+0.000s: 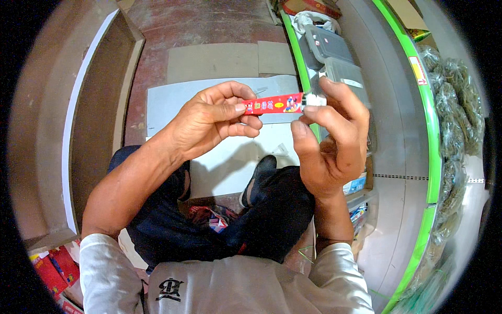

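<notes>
My left hand [214,112] pinches a slim red packet [274,104] between thumb and fingers, in front of my chest. Printed pictures and a yellow oval mark its face, and its right end shows whitish. My right hand [337,136] is at that end, fingers curved and spread, the thumb apart below. A fingertip of the right hand seems to touch the whitish end. What lies inside the packet cannot be made out.
Grey boards [209,94] cover part of the reddish floor ahead. Lidded plastic bins [329,44] stand at the right by a green-edged shelf [431,131]. Bagged bundles [449,115] hang farther right. An empty-looking wooden shelf frame [99,120] is at the left, with red packages [57,269] below.
</notes>
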Tool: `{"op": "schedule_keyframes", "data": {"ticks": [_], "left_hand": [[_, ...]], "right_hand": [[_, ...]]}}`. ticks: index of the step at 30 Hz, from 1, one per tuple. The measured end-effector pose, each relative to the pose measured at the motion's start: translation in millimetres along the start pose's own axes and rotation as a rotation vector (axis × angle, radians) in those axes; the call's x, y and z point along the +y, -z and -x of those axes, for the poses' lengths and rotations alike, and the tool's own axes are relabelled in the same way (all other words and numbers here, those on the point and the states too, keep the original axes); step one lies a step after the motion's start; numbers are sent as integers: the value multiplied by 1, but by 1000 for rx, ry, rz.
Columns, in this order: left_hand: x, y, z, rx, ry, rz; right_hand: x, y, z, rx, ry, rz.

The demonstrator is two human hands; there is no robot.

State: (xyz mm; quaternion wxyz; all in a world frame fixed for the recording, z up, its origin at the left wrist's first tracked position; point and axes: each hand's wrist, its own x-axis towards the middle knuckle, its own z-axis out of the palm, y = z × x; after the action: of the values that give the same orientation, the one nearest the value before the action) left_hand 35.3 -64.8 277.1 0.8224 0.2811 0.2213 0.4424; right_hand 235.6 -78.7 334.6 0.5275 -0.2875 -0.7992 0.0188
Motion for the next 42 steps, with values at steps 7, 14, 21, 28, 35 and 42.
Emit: {"op": "schedule_keyframes", "data": {"ticks": [7,14,21,28,35,42], "left_hand": [[-2,2,-3,-81,34,36],[-2,3,-3,-107,49,90],[-4,2,-4,-178,89,142],[-6,-5,-4,-66,116,31],[-11,-17,0,-88,-103,-347],[-15,-16,-1,12,-414,-1071]], "right_hand": [[-8,-2,10,109,-163,-218],[-10,5,1,-22,-11,2],[-7,-1,6,42,10,-73],[-12,4,5,-69,6,-90],[-10,7,5,-86,-8,-24],[-9,6,5,-166,-62,12]]}}
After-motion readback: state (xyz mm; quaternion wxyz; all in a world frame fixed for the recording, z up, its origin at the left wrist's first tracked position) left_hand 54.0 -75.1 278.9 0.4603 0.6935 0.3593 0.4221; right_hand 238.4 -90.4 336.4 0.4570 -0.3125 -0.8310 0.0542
